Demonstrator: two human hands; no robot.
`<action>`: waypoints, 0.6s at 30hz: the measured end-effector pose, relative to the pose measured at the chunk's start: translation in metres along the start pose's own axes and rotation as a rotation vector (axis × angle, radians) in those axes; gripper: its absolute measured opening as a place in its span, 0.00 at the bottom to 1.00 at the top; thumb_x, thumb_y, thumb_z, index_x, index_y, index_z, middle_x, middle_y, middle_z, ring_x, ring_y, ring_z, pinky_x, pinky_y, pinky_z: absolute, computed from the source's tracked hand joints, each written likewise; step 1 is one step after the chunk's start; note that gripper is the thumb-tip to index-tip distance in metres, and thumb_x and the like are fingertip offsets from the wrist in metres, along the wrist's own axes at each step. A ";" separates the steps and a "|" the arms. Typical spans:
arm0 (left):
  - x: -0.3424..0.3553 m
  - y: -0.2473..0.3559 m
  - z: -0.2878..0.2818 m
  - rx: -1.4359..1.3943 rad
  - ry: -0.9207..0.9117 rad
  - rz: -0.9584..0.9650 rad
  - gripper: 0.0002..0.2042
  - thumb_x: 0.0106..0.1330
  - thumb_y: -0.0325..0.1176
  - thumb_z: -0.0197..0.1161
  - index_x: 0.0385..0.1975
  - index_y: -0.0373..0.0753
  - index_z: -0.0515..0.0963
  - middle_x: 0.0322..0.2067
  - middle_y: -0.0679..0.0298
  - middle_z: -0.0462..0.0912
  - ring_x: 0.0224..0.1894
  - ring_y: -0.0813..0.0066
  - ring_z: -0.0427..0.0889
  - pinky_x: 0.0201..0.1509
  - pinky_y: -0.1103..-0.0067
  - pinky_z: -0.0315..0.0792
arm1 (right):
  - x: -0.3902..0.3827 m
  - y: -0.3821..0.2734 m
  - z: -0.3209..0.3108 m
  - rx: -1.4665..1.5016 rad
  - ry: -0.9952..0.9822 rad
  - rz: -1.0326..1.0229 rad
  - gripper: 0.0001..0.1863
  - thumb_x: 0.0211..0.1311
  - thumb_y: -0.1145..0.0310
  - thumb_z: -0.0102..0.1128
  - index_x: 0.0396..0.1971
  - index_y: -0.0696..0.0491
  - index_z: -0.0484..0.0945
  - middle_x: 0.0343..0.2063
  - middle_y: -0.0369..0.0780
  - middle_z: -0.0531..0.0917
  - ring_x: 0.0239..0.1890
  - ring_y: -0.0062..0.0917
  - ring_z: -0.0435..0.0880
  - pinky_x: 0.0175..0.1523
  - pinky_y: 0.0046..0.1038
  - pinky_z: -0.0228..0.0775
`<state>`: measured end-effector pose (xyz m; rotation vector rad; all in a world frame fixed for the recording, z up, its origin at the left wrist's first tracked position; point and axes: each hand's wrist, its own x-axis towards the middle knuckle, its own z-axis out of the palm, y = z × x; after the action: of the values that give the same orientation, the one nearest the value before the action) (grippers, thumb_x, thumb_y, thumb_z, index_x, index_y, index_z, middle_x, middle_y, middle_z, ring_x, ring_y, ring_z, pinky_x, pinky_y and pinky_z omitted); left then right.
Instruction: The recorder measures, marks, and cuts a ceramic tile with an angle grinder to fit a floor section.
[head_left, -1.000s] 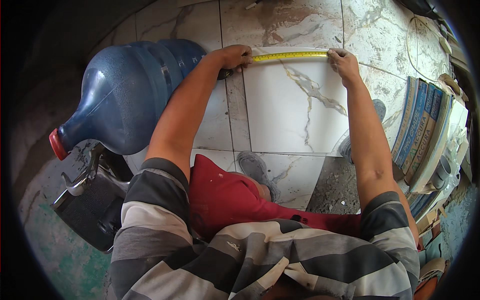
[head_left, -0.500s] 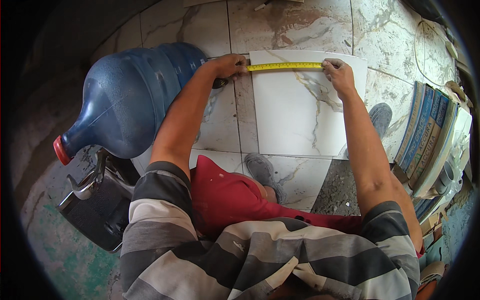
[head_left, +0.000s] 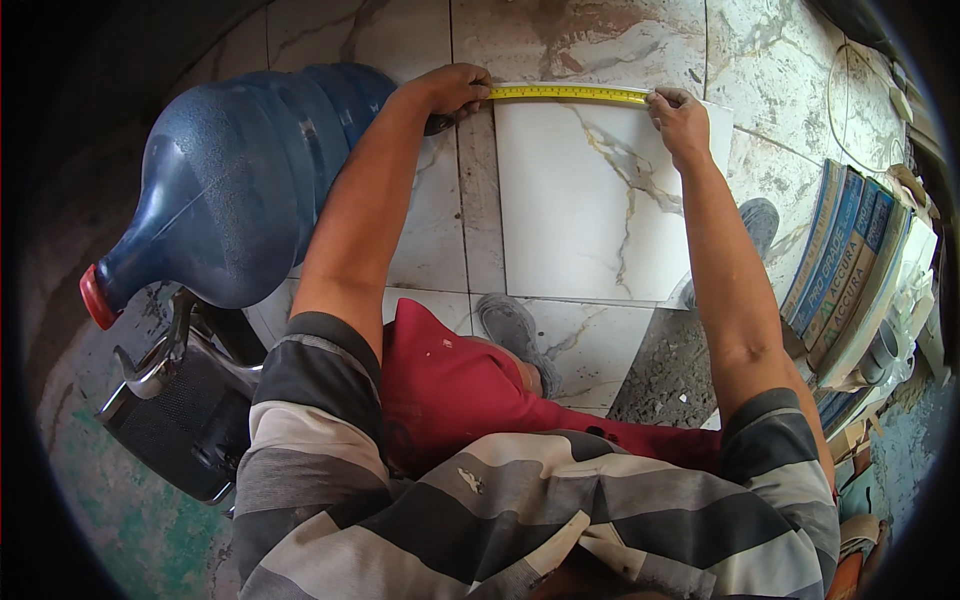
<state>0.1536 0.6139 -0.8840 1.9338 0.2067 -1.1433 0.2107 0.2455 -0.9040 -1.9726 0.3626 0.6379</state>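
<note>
A yellow tape measure (head_left: 570, 93) is stretched almost level between my two hands, along the far edge of a white marbled tile (head_left: 560, 200). My left hand (head_left: 460, 88) grips one end of the tape just beyond the tile's far left corner. Under that hand a dark object (head_left: 437, 124) peeks out, mostly hidden; whether it is the tape's case I cannot tell. At the other end, my right hand (head_left: 680, 122) pinches the tape between thumb and fingers, over the tile's far right part. My right forearm covers some of the tile's right side.
A big blue water bottle (head_left: 230, 190) with a red cap lies on its side at left. Behind it stands a black mesh chair (head_left: 185, 420). Several flat boxes (head_left: 845, 260) lean at right. My grey shoes (head_left: 512, 330) flank the tile, near a patch of rough grey rubble (head_left: 665, 375).
Both hands have moved away from me with the tape, the left more than the right. The tape has gone from across the tile to its far edge. The view has shifted slightly.
</note>
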 end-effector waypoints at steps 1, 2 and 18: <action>0.002 -0.001 0.000 0.023 -0.007 0.001 0.07 0.72 0.32 0.53 0.37 0.36 0.74 0.27 0.65 0.79 0.27 0.79 0.77 0.34 0.78 0.73 | 0.002 0.002 0.001 -0.052 0.015 -0.010 0.17 0.59 0.64 0.66 0.44 0.60 0.82 0.28 0.39 0.85 0.28 0.19 0.80 0.36 0.23 0.72; 0.003 -0.001 -0.001 0.045 -0.014 0.002 0.07 0.71 0.32 0.53 0.37 0.35 0.74 0.27 0.65 0.79 0.27 0.79 0.77 0.34 0.79 0.74 | 0.004 0.003 0.001 -0.104 0.031 -0.021 0.17 0.59 0.64 0.66 0.43 0.59 0.83 0.28 0.39 0.85 0.29 0.20 0.81 0.37 0.24 0.73; 0.015 0.000 -0.008 -0.130 -0.055 -0.116 0.07 0.66 0.32 0.57 0.36 0.34 0.76 0.28 0.61 0.83 0.24 0.78 0.80 0.28 0.79 0.75 | 0.016 0.005 -0.003 -0.044 0.019 0.053 0.16 0.57 0.64 0.69 0.42 0.57 0.84 0.27 0.39 0.86 0.28 0.20 0.81 0.36 0.24 0.73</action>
<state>0.1679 0.6158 -0.8941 1.7935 0.3589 -1.2262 0.2219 0.2414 -0.9155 -2.0178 0.4165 0.6666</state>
